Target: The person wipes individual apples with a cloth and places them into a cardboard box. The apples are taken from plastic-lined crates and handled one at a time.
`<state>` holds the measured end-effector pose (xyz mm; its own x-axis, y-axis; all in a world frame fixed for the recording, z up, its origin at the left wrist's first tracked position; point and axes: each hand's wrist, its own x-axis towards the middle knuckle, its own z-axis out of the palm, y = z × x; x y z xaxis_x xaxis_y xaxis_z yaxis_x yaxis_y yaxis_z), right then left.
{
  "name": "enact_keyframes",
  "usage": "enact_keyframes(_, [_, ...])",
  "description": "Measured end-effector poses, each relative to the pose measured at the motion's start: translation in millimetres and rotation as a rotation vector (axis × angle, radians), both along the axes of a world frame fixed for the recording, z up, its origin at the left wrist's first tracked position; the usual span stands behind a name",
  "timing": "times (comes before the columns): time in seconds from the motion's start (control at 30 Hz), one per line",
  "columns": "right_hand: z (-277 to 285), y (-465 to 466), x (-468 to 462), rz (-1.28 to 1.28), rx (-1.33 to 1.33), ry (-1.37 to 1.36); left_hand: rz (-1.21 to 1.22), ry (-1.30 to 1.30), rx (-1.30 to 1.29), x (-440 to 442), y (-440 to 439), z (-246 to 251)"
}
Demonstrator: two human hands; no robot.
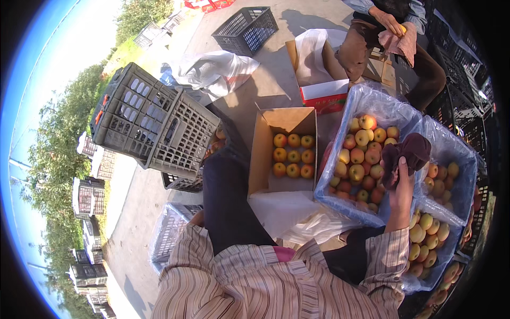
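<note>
At the right, my right hand (pixel 403 187) grips a dark maroon cloth (pixel 410 153), over the edge of a blue crate (pixel 327 181) lined with clear plastic and heaped with red-yellow apples (pixel 366 157). My left hand (pixel 198 219) is mostly hidden behind my dark-clad leg, near a plastic-lined crate at the lower left; its fingers do not show. Between them an open cardboard box (pixel 261 159) holds several apples (pixel 293 156) in even rows, with its near part bare. White sheeting (pixel 285 213) hangs over the box's near edge.
Two more lined crates of apples (pixel 442 185) (pixel 428 239) stand at the right. Stacked grey plastic crates (pixel 155 119) lean at the left. Beyond the box are a red-and-white carton (pixel 324 93), a white sack (pixel 215 73) and a black crate (pixel 247 32). A seated co-worker (pixel 388 24) holds a cloth and fruit.
</note>
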<state>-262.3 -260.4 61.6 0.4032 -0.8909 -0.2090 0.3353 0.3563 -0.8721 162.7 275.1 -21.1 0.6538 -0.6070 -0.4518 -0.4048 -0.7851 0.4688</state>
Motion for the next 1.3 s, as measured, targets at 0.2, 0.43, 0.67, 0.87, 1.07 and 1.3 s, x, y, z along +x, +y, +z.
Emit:
enact_keyframes(0.2, [7.9, -6.2, -6.4, -0.038, -0.045, 0.022, 0.199, -0.636, -0.512, 20.3, -124.0, 111.0])
enact_keyframes(0.43, [12.6, -36.2, -36.0, -0.232, -0.107, -0.165, 0.265, 0.079, -0.03, -13.4, 14.1, -13.6])
enact_keyframes(0.67, [23.2, -31.4, -83.7, -0.349, 0.036, -0.304, 0.116, -0.321, -0.581, 26.0, -213.6, 108.7])
enact_keyframes(0.87, [19.1, -33.7, -73.3, -0.312, 0.02, -0.234, -0.914, 0.182, -0.313, -199.4, -466.0, 10.8])
enact_keyframes(1.07, [31.0, -31.5, -67.0, -0.374, 0.131, -0.196, -1.584, -0.245, -0.031, -274.0, -483.1, -161.4])
enact_keyframes(1.3, [30.1, -39.2, -59.0, -0.34, 0.138, -0.157, -1.745, -0.295, -0.152, -261.6, -465.3, -217.6])
